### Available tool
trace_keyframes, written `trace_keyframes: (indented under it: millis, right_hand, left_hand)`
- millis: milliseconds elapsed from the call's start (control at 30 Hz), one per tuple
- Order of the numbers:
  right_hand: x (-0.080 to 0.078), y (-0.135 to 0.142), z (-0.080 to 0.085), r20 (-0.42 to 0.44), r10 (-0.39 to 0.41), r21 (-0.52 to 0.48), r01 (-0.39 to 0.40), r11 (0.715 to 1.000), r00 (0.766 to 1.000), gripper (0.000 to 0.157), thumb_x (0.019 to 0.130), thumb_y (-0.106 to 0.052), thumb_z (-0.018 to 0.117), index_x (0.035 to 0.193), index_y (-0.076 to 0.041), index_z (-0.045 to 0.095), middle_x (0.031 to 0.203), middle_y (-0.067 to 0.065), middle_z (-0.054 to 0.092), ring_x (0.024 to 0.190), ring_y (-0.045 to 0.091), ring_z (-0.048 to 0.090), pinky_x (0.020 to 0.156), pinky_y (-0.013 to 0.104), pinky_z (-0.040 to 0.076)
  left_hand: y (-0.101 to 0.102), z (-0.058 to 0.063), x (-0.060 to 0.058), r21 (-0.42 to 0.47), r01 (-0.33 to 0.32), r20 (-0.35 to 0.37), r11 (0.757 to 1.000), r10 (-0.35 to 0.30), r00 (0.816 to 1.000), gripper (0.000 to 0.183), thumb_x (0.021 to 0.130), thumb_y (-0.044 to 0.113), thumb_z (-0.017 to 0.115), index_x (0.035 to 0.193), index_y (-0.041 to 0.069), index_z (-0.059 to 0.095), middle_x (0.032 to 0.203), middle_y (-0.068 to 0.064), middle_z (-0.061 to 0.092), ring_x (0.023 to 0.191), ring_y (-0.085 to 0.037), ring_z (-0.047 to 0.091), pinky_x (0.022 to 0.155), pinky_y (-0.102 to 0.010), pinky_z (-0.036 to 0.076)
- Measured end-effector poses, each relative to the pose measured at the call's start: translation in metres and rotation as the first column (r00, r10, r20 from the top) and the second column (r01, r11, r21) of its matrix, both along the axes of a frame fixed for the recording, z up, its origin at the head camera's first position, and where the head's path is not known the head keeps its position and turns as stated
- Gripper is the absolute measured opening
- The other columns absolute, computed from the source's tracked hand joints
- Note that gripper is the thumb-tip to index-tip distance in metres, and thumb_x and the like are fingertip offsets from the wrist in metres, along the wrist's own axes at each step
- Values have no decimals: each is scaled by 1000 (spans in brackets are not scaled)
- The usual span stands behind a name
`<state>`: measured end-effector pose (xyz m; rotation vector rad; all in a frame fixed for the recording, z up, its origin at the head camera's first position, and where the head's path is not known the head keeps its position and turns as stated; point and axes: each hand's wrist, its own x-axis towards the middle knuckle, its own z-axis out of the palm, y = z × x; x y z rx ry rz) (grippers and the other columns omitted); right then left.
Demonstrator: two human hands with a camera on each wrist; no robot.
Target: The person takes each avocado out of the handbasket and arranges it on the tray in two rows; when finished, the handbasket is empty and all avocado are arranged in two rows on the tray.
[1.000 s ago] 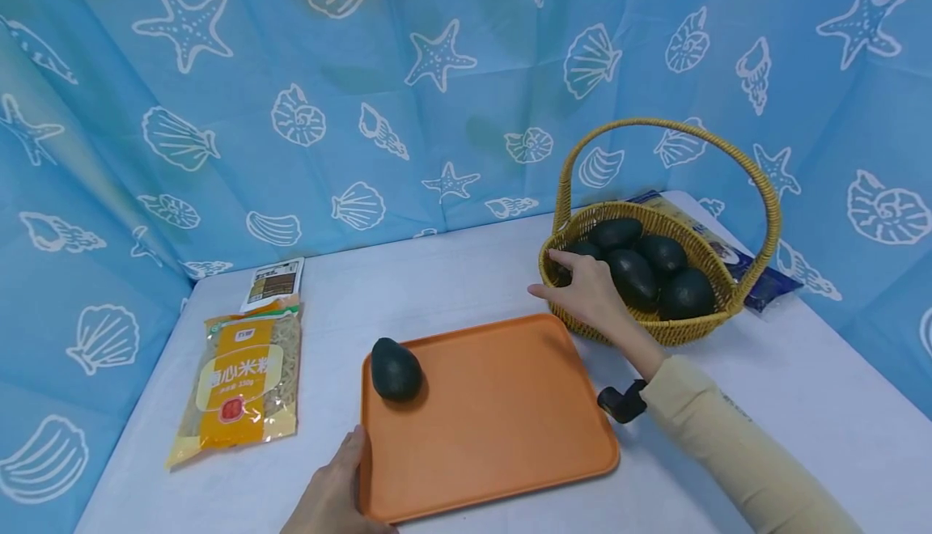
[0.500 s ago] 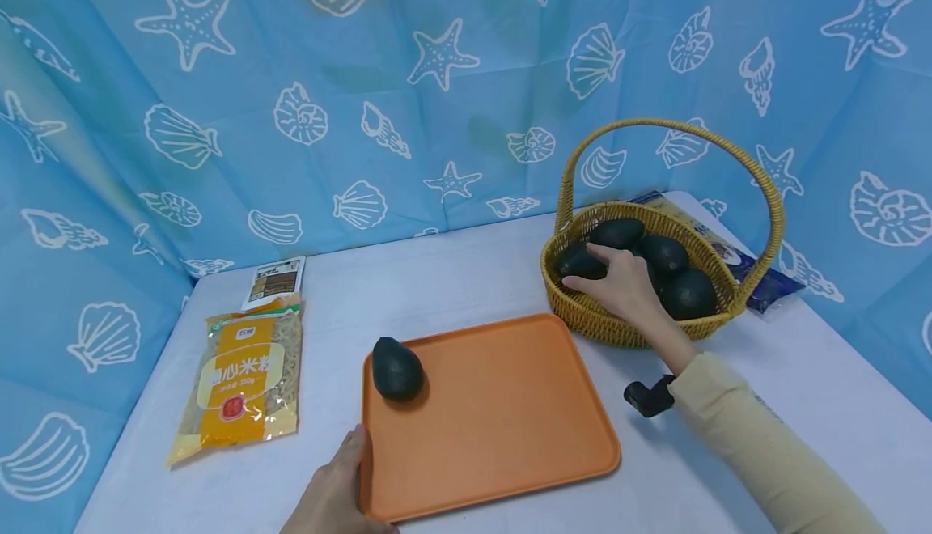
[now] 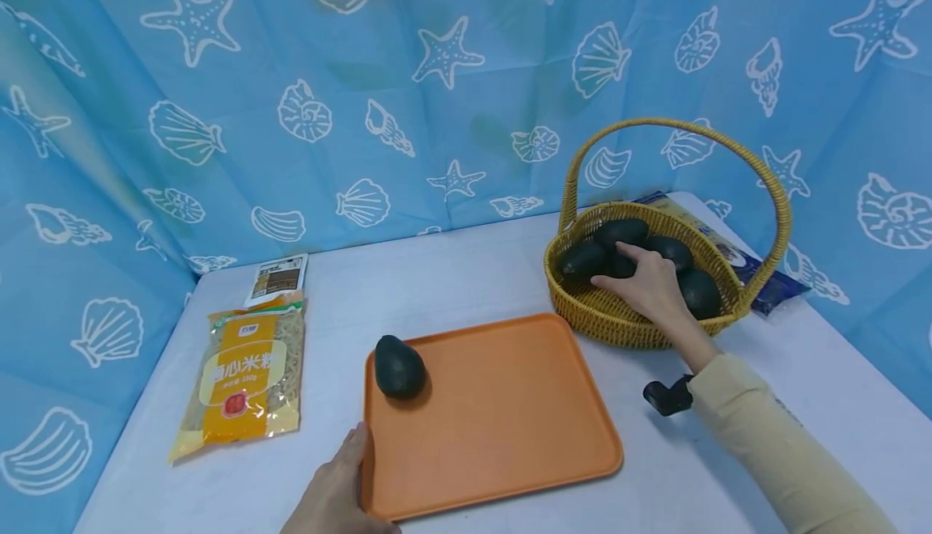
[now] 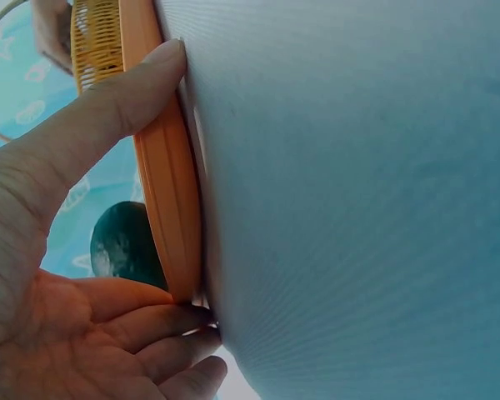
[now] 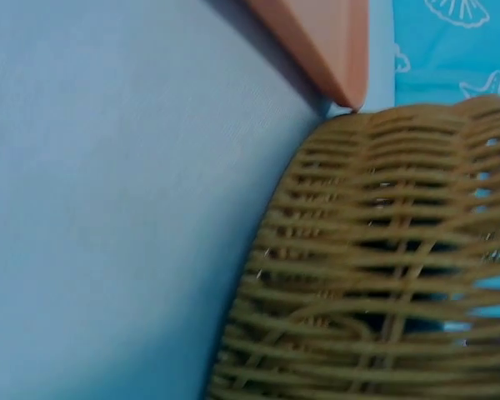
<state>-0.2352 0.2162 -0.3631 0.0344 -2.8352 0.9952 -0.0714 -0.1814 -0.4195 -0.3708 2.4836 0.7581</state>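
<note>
My left hand [image 3: 336, 481] rests at the near left corner of an orange tray [image 3: 495, 404], its thumb along one edge and its fingers touching the other side. A single dark green avocado [image 3: 400, 368] lies at the tray's far left corner. Over the yellow wicker basket [image 3: 593, 328] reaches my right hand [image 3: 654, 283], thumb and index finger spread around a dark avocado [image 3: 619, 265] that the hand partly covers. Several more avocados [image 3: 582, 260] lie about it in the basket. The right wrist view shows the basket's woven side [image 5: 383, 250] but no fingers.
Left of the tray lies a yellow packet of noodles [image 3: 243, 376], with a small white packet [image 3: 278, 279] behind it. A blue bag [image 3: 779, 287] lies behind the basket, whose tall handle [image 3: 779, 202] arches overhead. A patterned blue curtain [image 3: 437, 137] backs the table.
My right hand has moved rightward from the basket's left rim to over the avocados inside, with its finger spread about the same. The left hand stays at the tray corner.
</note>
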Motion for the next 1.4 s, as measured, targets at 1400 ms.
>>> trace_keyframes:
  millis: [1400]
  right_hand:
    - [-23, 26, -15, 209, 2, 128, -29, 991, 978, 88, 81, -31, 74, 142, 15, 30, 135, 44, 38, 121, 59, 37, 97, 67, 42]
  left_hand:
    - [-3, -2, -1, 4, -10, 5, 1000, 10, 1000, 139, 39, 31, 96, 152, 3, 21, 155, -24, 27, 138, -44, 33, 111, -61, 34]
